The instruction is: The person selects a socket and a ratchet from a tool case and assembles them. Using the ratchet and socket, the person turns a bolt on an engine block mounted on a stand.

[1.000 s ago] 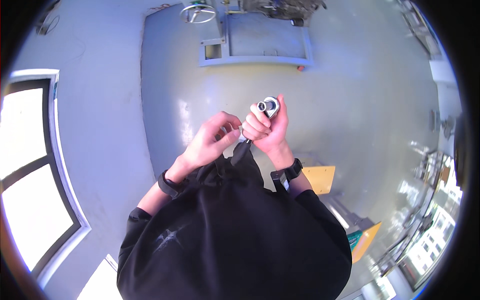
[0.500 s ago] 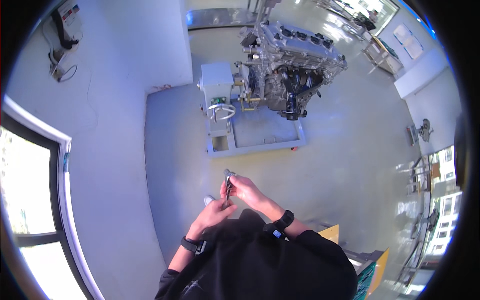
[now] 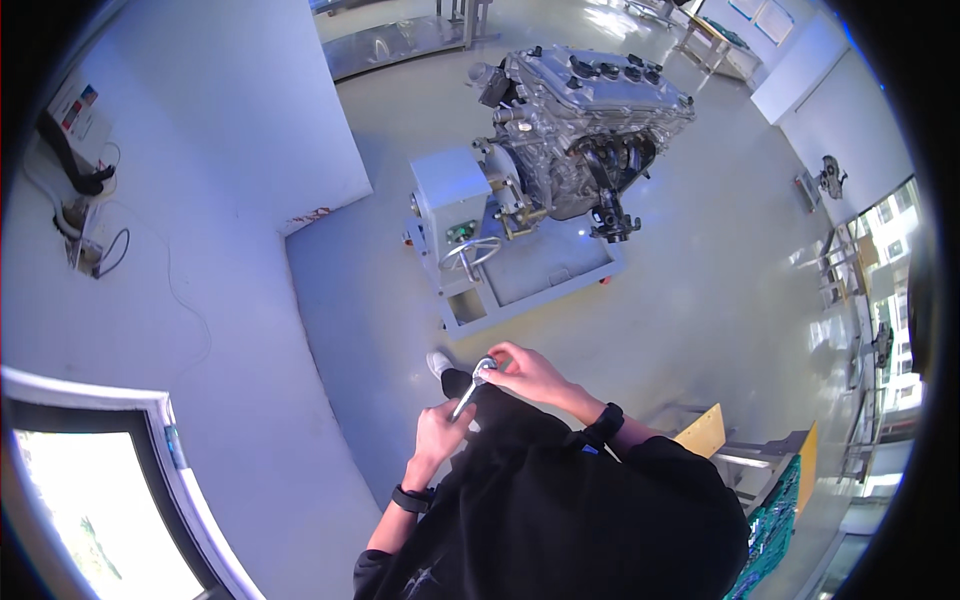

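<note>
Between my two hands is a shiny metal ratchet wrench (image 3: 466,398), held at a slant in front of my body. My left hand (image 3: 440,432) is closed round the lower end of its handle. At its round head, the fingers of my right hand (image 3: 532,374) are pinched on the tool. Whether a socket sits on the head is too small to tell. Ahead of me, out of reach of both hands, an engine (image 3: 590,130) is mounted on a grey stand (image 3: 450,190) with a handwheel (image 3: 470,258).
A white wall (image 3: 230,300) with a window (image 3: 110,510) runs along my left. By my right side stands a rack (image 3: 780,520) with a green patterned surface and yellowish panels. Far back are a metal platform (image 3: 400,48) and a table (image 3: 715,45).
My view has turned, and the engine stand appears tilted and slightly further right. My right hand has shifted to the wrench's head, which now shows more plainly. One foot has come forward.
</note>
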The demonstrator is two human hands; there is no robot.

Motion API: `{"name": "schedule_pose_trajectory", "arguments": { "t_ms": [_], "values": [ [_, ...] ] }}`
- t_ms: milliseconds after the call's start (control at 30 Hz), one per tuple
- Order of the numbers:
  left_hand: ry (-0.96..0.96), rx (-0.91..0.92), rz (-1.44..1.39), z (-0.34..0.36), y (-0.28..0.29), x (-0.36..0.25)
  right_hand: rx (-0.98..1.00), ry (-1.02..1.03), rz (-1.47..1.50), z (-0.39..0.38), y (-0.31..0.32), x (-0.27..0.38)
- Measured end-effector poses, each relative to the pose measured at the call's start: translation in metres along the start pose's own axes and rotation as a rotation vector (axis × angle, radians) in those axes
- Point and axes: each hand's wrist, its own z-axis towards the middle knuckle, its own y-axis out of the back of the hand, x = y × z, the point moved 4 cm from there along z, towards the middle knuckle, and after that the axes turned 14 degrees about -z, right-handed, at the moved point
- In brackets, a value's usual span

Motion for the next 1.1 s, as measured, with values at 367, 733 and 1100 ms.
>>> {"name": "schedule_pose_trajectory", "arguments": {
  "t_ms": [367,733,1100],
  "values": [
    [0.024,0.042,0.232,0.141,0.145,-0.02,-0.117,0.168,0.268,0.176,-0.026,0.056],
    [0.008,0.292,0.127,0.331,0.238,-0.06,-0.413,0.149,0.235,0.331,0.02,0.09],
    [-0.029,0.698,-0.032,0.494,0.253,-0.155,-0.889,-0.441,0.354,0.322,0.039,0.095]
  ]
}}
